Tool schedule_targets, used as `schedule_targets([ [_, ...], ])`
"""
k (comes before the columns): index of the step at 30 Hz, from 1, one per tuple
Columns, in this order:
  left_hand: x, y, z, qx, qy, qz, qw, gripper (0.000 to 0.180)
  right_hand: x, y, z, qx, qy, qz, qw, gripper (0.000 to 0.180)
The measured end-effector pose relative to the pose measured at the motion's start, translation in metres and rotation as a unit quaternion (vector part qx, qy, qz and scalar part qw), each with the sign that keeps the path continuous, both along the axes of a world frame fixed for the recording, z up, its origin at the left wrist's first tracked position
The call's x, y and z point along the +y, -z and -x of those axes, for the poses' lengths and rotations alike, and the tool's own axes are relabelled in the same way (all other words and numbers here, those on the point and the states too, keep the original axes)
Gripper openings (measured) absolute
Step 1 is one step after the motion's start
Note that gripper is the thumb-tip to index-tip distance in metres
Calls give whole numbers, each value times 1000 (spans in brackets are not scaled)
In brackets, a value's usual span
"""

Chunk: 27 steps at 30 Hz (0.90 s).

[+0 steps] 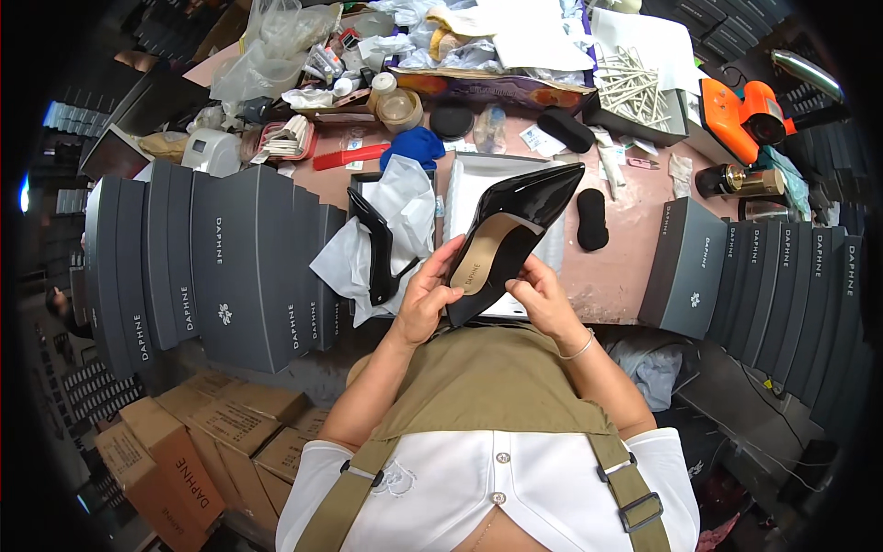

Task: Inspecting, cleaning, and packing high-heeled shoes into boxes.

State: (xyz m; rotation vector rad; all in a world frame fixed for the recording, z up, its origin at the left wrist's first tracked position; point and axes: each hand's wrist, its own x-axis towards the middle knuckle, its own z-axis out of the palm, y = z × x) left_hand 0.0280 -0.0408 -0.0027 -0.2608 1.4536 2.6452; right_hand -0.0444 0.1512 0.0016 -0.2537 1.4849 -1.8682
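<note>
Above an open box, a black pump in both hands

The pump (504, 237) hides much of the white-lined box (555, 253) beneath it, and its own underside is out of sight. The left hand (430, 293) grips one side near the back, thumb laid on the inner lining; the right hand (546, 299) pinches the opposite rim, thumb on top. Most of the fingers are hidden behind the shoe. Its long axis runs diagonally, the pointed toe up and to the right, away from the person, the heel end low by the apron (497, 368). The opening faces upward. The toe is glossy and tapering, the insole smooth and beige. To the left, a second black shoe (375, 253) lies against crumpled white tissue (409, 198), which covers part of it. Grey boxes (241, 267) stand farther left, on edge; darkness at the picture's rim swallows the surroundings.
</note>
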Motion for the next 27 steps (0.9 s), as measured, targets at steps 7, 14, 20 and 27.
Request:
schedule_targets([
  [7,41,17,-3,-16,-61,103,993,68,1,8,-16,4,62,-49,997,78],
  [14,30,40,-11,-32,-67,166,983,53,36,21,-17,36,186,-85,978,59],
  [20,-78,48,8,-63,-193,515,833,40,54,3,-15,-52,159,-107,980,57],
  [27,-121,91,117,-159,-134,653,728,49,-10,73,19,127,-72,-405,902,61],
])
